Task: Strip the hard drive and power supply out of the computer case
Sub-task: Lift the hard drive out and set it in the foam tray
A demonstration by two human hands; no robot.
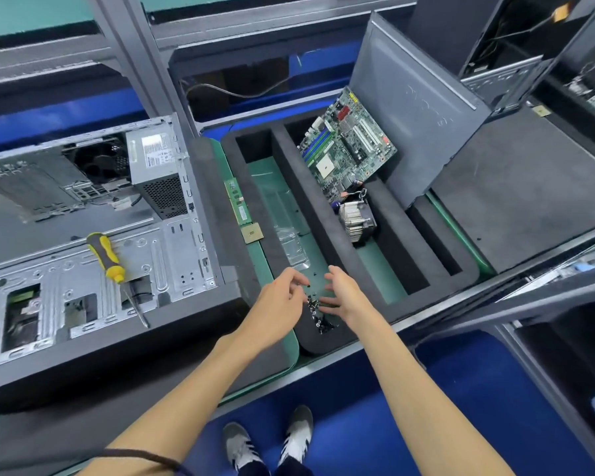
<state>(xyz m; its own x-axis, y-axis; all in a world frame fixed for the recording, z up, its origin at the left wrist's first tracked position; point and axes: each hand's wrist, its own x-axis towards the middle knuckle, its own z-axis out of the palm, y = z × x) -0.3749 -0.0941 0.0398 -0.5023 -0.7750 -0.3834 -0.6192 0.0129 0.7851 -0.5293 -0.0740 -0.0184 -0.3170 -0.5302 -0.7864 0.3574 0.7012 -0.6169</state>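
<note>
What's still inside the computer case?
Inside the computer case: the power supply in its far corner and a fan beside it. No hard drive shows; the metal panel hides the near bays.

No text can be read anywhere. The power supply [155, 170] inside the computer case [93, 242] carries a white label with printed lines too blurred to make out. The leaning grey panel [416, 111] bears faint, illegible scribbles.

the open grey computer case [93, 235] lies on its side, the silver power supply [157, 166] seated in its far corner.
</note>
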